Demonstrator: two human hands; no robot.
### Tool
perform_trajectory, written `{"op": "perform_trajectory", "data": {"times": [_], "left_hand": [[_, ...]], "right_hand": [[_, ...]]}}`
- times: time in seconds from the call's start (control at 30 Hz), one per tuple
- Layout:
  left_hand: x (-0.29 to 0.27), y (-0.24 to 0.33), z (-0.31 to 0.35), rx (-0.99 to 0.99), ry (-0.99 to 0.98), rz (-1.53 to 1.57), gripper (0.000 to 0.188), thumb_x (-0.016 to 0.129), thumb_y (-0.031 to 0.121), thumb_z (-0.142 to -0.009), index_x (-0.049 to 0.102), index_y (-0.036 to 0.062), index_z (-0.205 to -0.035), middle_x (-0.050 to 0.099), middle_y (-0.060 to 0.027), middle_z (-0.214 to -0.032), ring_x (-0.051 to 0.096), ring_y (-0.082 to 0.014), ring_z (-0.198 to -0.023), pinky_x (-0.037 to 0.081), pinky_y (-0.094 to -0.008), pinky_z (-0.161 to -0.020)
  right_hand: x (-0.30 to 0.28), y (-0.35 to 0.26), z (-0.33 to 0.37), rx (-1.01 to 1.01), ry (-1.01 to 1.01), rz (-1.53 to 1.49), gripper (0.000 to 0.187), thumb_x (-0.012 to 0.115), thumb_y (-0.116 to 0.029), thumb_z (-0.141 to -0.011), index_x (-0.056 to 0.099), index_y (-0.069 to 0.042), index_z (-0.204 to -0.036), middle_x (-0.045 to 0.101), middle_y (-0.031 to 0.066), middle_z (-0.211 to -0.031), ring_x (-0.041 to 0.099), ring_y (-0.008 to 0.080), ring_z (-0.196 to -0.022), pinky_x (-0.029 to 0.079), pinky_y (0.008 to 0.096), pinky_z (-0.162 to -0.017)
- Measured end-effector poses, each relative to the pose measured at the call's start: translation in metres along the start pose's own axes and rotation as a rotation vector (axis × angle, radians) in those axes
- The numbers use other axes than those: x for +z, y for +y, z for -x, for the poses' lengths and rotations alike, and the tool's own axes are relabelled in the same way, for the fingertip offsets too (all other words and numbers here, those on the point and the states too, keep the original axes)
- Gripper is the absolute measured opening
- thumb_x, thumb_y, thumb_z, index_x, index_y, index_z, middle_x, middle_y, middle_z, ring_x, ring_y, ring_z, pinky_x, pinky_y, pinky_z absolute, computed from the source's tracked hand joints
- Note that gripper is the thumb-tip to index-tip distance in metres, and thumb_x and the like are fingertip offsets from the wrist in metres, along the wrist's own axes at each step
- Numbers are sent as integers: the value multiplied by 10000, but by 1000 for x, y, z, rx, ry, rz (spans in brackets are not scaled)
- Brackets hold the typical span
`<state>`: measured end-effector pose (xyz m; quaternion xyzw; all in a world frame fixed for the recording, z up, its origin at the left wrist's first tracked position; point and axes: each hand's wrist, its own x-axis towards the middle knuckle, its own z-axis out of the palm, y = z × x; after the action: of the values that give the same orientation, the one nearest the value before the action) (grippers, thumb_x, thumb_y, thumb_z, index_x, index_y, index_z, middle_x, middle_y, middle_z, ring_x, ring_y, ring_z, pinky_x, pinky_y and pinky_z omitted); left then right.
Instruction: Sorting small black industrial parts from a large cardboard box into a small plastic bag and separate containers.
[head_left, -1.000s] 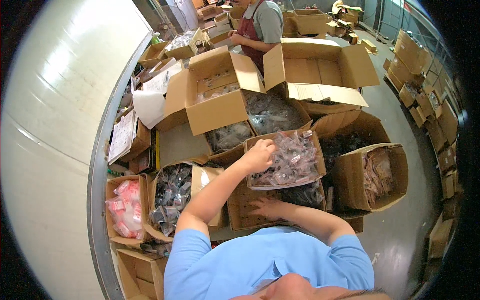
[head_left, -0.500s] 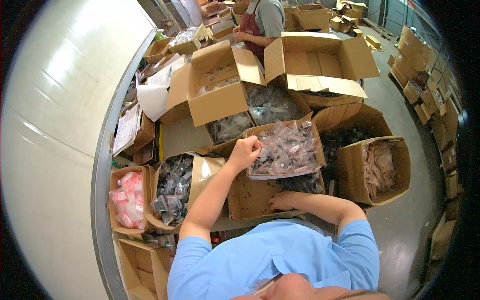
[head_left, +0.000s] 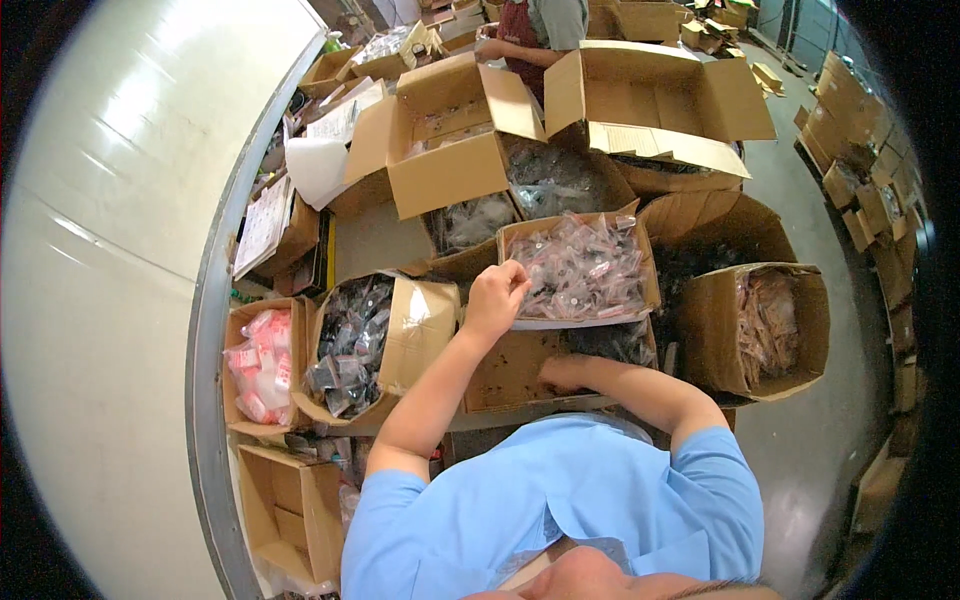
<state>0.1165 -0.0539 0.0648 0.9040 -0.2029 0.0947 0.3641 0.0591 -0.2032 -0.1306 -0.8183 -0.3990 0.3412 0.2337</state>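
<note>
Left hand (head_left: 497, 300) is by the edge of a small box (head_left: 580, 323), fingers curled; whether they pinch anything, one cannot tell. Right hand (head_left: 563, 373) is down inside a bigger box (head_left: 505, 382), and its grip is too hard to see. Little clear bags (head_left: 590, 262) fill the small box, just right of the left hand and ahead of the right hand. They are piled high, so a bump could spill some. Lifting the right hand too fast might tip the small box.
</note>
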Motion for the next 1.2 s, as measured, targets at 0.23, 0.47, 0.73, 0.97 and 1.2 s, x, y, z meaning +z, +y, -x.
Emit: {"op": "perform_trajectory", "data": {"times": [0.23,0.47,0.73,0.97,1.2], "left_hand": [[-2,1,8,77,2,163,180,617,41,-773,629,-25,-940,641,-181,-838,623,-319,-769,488,-356,-689],[-11,18,7,5,43,109,169,644,110,-792,589,-36,-729,613,-165,-709,597,-292,-639,464,-331,-587],[3,-3,8,-170,79,465,179,673,152,-800,637,-22,-776,572,-41,-602,513,-84,-569,420,-241,-534],[1,-4,10,-217,-20,514,168,687,151,-797,645,-11,-806,563,-9,-615,458,-47,-555,369,-222,-486],[7,-18,9,-519,-275,1327,172,690,168,-816,622,13,-846,571,36,-724,461,-40,-614,379,-201,-550]], "right_hand": [[-28,9,6,-88,13,-869,261,617,-143,-726,541,-47,-956,572,85,-870,565,233,-770,456,361,-650],[-33,-3,23,-110,-341,-1935,393,494,-188,-800,518,24,-1131,565,115,-1078,571,212,-938,459,319,-864],[-48,-20,38,-176,-301,-1983,522,453,-264,-819,465,36,-1247,469,173,-1297,463,291,-1178,379,389,-984],[-45,-18,41,-232,-273,-1946,556,444,-336,-854,438,18,-1283,401,163,-1368,417,296,-1235,364,387,-999],[-45,-22,47,-263,-245,-1943,591,456,-372,-841,427,0,-1298,379,160,-1384,399,291,-1247,336,385,-1020]]}}
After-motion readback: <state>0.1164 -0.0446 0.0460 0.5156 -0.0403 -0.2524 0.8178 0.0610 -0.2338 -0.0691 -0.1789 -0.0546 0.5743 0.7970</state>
